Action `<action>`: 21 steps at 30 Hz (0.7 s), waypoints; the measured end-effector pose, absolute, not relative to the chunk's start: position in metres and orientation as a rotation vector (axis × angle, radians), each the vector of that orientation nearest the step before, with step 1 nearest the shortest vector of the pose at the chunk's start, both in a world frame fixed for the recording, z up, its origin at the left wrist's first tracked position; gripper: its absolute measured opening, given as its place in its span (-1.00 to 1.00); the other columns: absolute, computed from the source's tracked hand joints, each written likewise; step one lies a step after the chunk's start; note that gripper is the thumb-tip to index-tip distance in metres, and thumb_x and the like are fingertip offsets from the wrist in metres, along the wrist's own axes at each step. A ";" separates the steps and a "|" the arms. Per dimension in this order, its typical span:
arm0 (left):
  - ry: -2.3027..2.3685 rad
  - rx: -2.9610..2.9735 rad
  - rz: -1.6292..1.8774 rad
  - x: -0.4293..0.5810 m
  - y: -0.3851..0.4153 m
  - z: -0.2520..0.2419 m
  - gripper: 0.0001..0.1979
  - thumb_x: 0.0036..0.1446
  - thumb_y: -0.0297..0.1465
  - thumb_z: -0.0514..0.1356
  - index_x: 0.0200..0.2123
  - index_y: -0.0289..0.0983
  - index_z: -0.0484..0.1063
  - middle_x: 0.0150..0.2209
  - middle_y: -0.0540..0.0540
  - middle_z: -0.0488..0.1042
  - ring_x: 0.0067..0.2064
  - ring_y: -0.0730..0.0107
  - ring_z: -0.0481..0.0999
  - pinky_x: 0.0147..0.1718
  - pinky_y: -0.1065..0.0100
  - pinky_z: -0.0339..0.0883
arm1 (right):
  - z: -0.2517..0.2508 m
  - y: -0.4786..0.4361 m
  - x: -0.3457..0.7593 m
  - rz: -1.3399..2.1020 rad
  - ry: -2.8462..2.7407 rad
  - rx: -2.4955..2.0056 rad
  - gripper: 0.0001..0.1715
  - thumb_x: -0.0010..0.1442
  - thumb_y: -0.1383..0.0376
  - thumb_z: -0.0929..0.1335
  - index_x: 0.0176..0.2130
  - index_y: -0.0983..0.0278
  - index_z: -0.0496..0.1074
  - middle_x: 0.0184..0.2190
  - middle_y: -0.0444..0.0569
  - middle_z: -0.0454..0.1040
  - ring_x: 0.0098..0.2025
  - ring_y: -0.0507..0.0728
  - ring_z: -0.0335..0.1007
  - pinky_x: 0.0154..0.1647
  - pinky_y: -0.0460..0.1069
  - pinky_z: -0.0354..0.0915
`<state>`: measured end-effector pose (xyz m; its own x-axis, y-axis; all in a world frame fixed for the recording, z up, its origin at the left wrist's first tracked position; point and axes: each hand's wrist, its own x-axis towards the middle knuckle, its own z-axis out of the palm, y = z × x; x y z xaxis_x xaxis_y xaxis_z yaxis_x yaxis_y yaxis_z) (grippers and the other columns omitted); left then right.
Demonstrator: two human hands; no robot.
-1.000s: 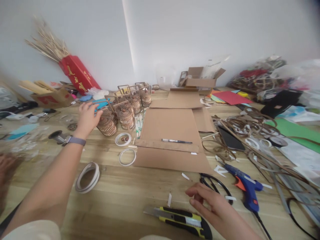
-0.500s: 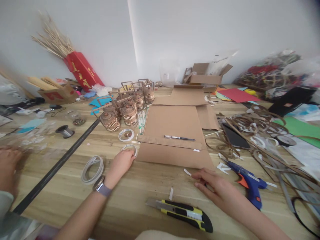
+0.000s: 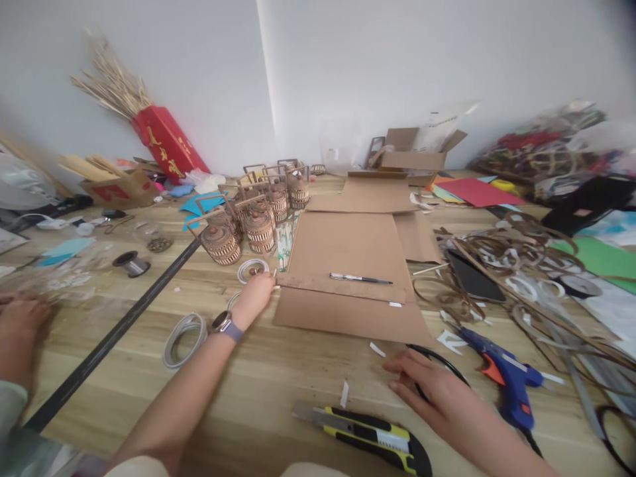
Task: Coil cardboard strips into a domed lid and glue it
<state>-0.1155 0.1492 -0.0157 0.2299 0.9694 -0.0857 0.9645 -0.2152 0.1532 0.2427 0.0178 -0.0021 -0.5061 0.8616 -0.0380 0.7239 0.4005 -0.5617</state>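
Note:
My left hand [image 3: 254,299], with a watch on its wrist, reaches to the left edge of the cardboard sheet [image 3: 348,248]. Its fingers are drawn together beside small white sticks [image 3: 277,286]; the fingertips are partly hidden. Rolls of pale strip [image 3: 185,340] lie near that arm, and another roll [image 3: 252,270] is just beyond the hand. My right hand [image 3: 422,379] is curled around part of a thin black loop [image 3: 450,366], a cord or a handle, I cannot tell which. A short white strip [image 3: 377,349] lies before its fingertips. Below sits a yellow-and-black utility knife [image 3: 370,435], blade out.
Small lidded woven baskets [image 3: 259,232] cluster behind my left hand. A pen [image 3: 361,278] rests on the cardboard. To the right are a blue glue gun [image 3: 511,381], a phone [image 3: 476,275] and tangled brown strips [image 3: 501,245]. Another person's hand [image 3: 22,324] is at far left.
My left hand has moved forward and right, from the nearer strip roll to the white sticks. More of the black loop shows at my right hand. The view has shifted slightly.

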 end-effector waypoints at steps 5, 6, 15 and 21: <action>1.967 2.178 -0.156 -0.120 0.146 -0.008 -0.66 0.28 -0.29 0.20 0.06 -0.30 0.38 0.04 -0.19 0.44 -0.04 0.18 0.52 -0.09 0.08 0.47 | -0.008 0.012 0.250 0.746 -2.367 -1.390 -0.71 0.35 0.22 0.20 -0.11 0.18 0.47 -0.18 0.04 0.54 -0.15 0.15 0.56 -0.15 0.02 0.46; 1.985 2.153 -0.180 -0.120 0.146 -0.006 -0.66 0.28 -0.29 0.21 0.06 -0.30 0.38 0.04 -0.19 0.44 -0.04 0.18 0.52 -0.09 0.08 0.47 | -0.009 0.012 0.251 0.748 -2.366 -1.384 -0.71 0.36 0.22 0.20 -0.11 0.18 0.47 -0.18 0.04 0.54 -0.14 0.15 0.55 -0.14 0.01 0.46; 2.231 2.040 -0.155 -0.110 0.181 0.004 -0.66 0.29 -0.29 0.20 0.07 -0.29 0.38 0.05 -0.19 0.44 -0.03 0.17 0.51 -0.08 0.07 0.46 | -0.001 0.012 0.244 0.811 -2.332 -1.365 -0.71 0.35 0.22 0.20 -0.12 0.17 0.47 -0.18 0.04 0.54 -0.14 0.16 0.54 -0.13 0.02 0.45; 2.253 2.056 -0.158 -0.096 0.192 -0.004 -0.65 0.27 -0.29 0.21 0.07 -0.31 0.38 0.05 -0.21 0.43 -0.02 0.16 0.51 -0.08 0.08 0.46 | 0.001 0.007 0.244 0.854 -2.291 -1.404 -0.69 0.33 0.19 0.20 -0.15 0.18 0.49 -0.21 0.08 0.54 -0.18 0.20 0.54 -0.17 0.04 0.45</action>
<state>-0.0960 0.1917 -0.0040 -0.0919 0.9867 -0.1340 0.9958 0.0904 -0.0173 0.2444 0.0073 0.0005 -0.4653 0.8844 -0.0363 0.6926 0.3382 -0.6371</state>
